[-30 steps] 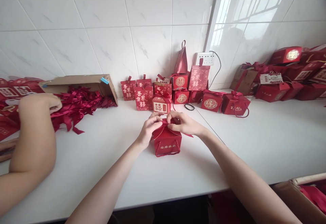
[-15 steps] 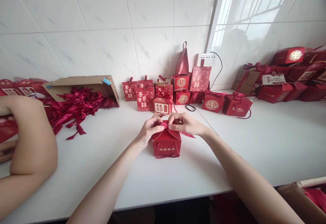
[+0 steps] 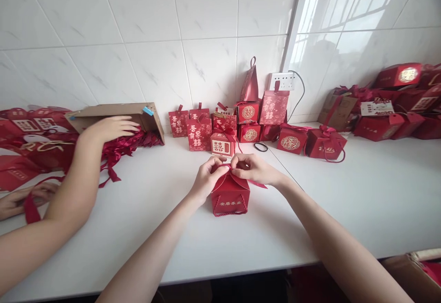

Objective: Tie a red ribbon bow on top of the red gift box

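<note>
A small red gift box (image 3: 230,196) with gold lettering and a twisted cord handle stands upright on the white table in front of me. At its top, my left hand (image 3: 209,174) pinches a red ribbon from the left side. From the right, my right hand (image 3: 253,168) is closed on the same ribbon (image 3: 258,185), and one tail of it trails out under this hand. The fingertips of both hands nearly meet over the lid. My fingers hide most of the knot or loop.
At left, a co-worker's hand (image 3: 112,127) reaches over a cardboard box (image 3: 113,110) spilling red ribbons (image 3: 110,174); their other hand (image 3: 41,192) holds ribbon. Red boxes (image 3: 289,138) stand along the tiled wall near a power strip (image 3: 281,81). More boxes (image 3: 379,126) are piled right.
The co-worker's arm has swung out to the ribbon pile. My hands stay at the box top, drawn slightly closer over the ribbon. The view has shifted a little left.
</note>
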{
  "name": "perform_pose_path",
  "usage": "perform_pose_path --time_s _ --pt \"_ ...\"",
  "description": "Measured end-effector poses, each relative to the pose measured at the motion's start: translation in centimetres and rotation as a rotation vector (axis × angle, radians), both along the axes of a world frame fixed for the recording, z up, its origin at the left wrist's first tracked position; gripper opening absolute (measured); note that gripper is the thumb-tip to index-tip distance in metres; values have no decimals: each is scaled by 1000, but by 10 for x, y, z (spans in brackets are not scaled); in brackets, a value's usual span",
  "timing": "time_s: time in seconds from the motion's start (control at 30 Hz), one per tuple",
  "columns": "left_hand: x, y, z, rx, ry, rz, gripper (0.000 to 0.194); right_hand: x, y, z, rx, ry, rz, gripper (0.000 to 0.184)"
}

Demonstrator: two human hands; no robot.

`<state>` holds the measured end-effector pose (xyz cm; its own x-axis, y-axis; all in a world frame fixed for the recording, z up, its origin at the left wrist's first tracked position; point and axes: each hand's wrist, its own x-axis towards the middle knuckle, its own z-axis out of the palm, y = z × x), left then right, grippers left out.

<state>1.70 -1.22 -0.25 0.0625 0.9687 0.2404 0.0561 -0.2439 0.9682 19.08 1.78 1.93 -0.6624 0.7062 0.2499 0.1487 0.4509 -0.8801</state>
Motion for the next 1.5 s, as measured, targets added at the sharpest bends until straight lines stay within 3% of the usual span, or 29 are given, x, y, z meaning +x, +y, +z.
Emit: perform_pose_path --time_s 0.17,0.37,0.53,0.7,0.83,1.0,1.1,1.2,1.33,1.5 --pt "1 -3 0 62 71 28 22 -2 -3 0 124 -35 -45 15" --pt "6 -12 -1 543 262 192 17 -3 -8 3 313 -164 -100 21" --pt "9 -14 -3 620 268 273 21 -6 -14 0 422 -215 -191 27" --pt "12 -13 -3 549 258 297 30 -2 -10 -20 613 -240 -319 34" --pt "13 -10 -7 478 219 293 34 1 -1 -33 578 -198 -338 37" --pt "12 -9 -5 399 93 309 32 -7 -5 -22 394 -151 -365 47" --pt "11 -8 -1 233 -28 299 32 -12 -10 -15 408 -140 -370 46" --pt "12 -8 -1 145 -120 257 30 -13 -14 -12 479 -149 -355 32" --pt "11 -10 -4 203 -145 289 29 -15 -19 -11 518 -142 -323 19" --pt "8 -11 -6 294 -121 271 22 -18 -19 -12 511 -117 -317 17"
